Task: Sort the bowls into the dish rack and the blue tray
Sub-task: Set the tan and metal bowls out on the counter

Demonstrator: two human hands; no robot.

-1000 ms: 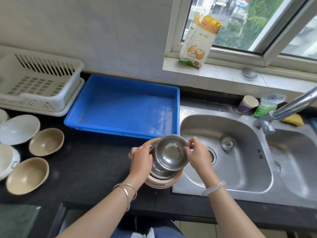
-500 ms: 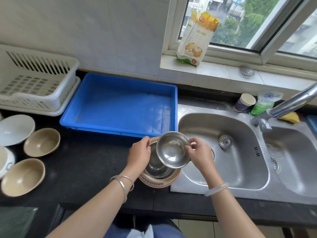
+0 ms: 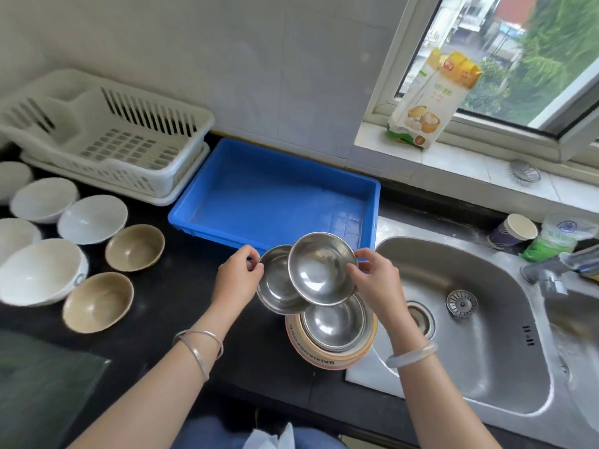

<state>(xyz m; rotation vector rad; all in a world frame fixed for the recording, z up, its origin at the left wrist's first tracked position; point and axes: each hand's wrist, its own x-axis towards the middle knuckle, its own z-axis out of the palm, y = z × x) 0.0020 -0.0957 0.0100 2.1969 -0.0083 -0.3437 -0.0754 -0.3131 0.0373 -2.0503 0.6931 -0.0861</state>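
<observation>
My right hand pinches the rim of a small steel bowl, held up and tilted just in front of the blue tray. My left hand pinches a second steel bowl, partly tucked under the first. Below them a third steel bowl sits nested in an orange-rimmed bowl on the counter by the sink. The white dish rack stands at the back left. Several white bowls and two tan bowls lie on the dark counter at the left.
A steel double sink with a tap fills the right side. A paper cup and a green packet stand behind it. On the window sill are a flour bag and a metal strainer.
Both hands have lifted steel bowls off the nested stack; the left hand now holds its own bowl apart. The view has swung left, showing more bowls and the rack.
</observation>
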